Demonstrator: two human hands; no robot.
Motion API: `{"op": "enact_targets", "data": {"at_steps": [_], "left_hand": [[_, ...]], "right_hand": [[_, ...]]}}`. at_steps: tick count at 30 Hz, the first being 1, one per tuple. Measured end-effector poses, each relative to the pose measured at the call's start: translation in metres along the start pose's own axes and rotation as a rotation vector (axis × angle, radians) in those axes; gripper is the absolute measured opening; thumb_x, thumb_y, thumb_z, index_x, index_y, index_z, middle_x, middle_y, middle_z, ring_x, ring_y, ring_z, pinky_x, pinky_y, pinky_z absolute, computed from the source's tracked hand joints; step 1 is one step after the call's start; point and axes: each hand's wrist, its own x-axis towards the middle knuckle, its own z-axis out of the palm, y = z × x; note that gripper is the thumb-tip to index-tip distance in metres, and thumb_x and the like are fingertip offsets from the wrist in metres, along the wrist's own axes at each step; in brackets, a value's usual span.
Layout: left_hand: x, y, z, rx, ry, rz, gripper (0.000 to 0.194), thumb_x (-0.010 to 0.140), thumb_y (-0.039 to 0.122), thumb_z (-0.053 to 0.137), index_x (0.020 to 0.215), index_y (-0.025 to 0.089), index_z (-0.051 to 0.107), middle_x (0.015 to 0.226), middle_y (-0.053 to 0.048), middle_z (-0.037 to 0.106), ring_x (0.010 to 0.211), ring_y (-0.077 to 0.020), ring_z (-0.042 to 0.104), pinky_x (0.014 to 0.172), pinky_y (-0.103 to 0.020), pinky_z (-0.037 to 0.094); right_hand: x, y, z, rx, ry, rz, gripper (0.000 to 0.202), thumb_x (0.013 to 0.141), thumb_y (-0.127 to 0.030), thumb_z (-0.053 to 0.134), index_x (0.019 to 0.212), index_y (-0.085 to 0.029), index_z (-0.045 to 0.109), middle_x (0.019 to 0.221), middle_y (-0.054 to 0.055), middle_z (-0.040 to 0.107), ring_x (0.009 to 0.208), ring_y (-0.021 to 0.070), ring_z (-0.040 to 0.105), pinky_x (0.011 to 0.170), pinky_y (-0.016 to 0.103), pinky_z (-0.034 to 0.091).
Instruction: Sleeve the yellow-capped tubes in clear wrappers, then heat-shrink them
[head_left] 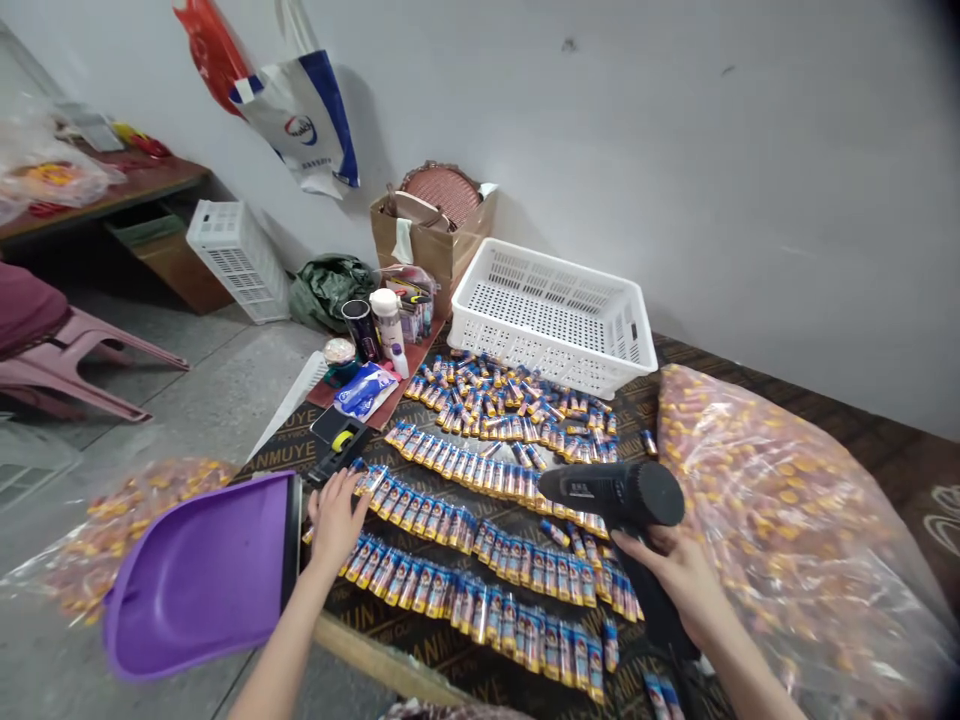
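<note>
My right hand [686, 580] is wrapped round the handle of a black hair dryer [611, 492], whose nozzle points left over rows of small tubes. My left hand [336, 508] rests by the left end of one row, fingers stretched out, touching or just over the end tubes. These small tubes [420, 510] have blue tops, yellow bottoms and printed sleeves, and lie side by side in several curved rows on a dark printed board [480, 690]. Behind the rows, more such tubes [487, 390] lie in a loose heap.
A white plastic crate [551, 365] stands at the back. To the right lies a large clear bag [795, 520] of yellow-ended tubes. A purple dustpan [202, 580] juts out at left, near a tape dispenser [337, 455], tissue pack [366, 390] and cups [361, 332].
</note>
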Motion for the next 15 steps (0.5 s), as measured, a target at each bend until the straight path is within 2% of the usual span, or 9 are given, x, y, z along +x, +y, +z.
{"op": "enact_targets", "data": {"at_steps": [5,10,13,15], "left_hand": [[0.005,0.007,-0.007,-0.011,-0.018,-0.008,0.033,0.086,0.033,0.044,0.111,0.018,0.061,0.128,-0.013,0.053,0.123,-0.0281,0.044,0.104,-0.052,0.025],[-0.001,0.001,-0.014,0.011,-0.016,-0.014,0.032,0.086,0.033,0.045,0.11,0.018,0.061,0.127,-0.013,0.054,0.123,-0.028,0.043,0.104,-0.051,0.025],[-0.005,0.0,-0.013,0.018,-0.022,-0.007,0.031,0.086,0.032,0.045,0.107,0.019,0.062,0.127,-0.013,0.054,0.123,-0.0279,0.044,0.104,-0.052,0.025],[-0.005,0.003,-0.011,0.015,-0.033,0.014,0.03,0.087,0.032,0.044,0.106,0.019,0.063,0.127,-0.012,0.054,0.123,-0.0279,0.043,0.104,-0.052,0.024]], "right_hand": [[0.012,-0.022,0.061,0.119,-0.163,-0.065,0.041,0.058,-0.039,0.077,0.088,-0.012,0.073,0.093,0.012,0.073,0.087,0.0302,0.067,0.08,0.04,0.051],[0.022,-0.036,0.119,0.177,-0.27,-0.178,0.042,0.058,-0.04,0.077,0.09,-0.012,0.072,0.094,0.011,0.073,0.087,0.0286,0.066,0.081,0.04,0.05],[0.022,-0.039,0.129,0.159,-0.296,-0.205,0.04,0.059,-0.04,0.075,0.087,-0.011,0.072,0.09,0.012,0.073,0.084,0.0291,0.066,0.079,0.04,0.05],[0.02,-0.036,0.121,0.141,-0.289,-0.204,0.04,0.061,-0.04,0.074,0.089,-0.011,0.072,0.09,0.012,0.073,0.086,0.0294,0.066,0.079,0.04,0.05]]}}
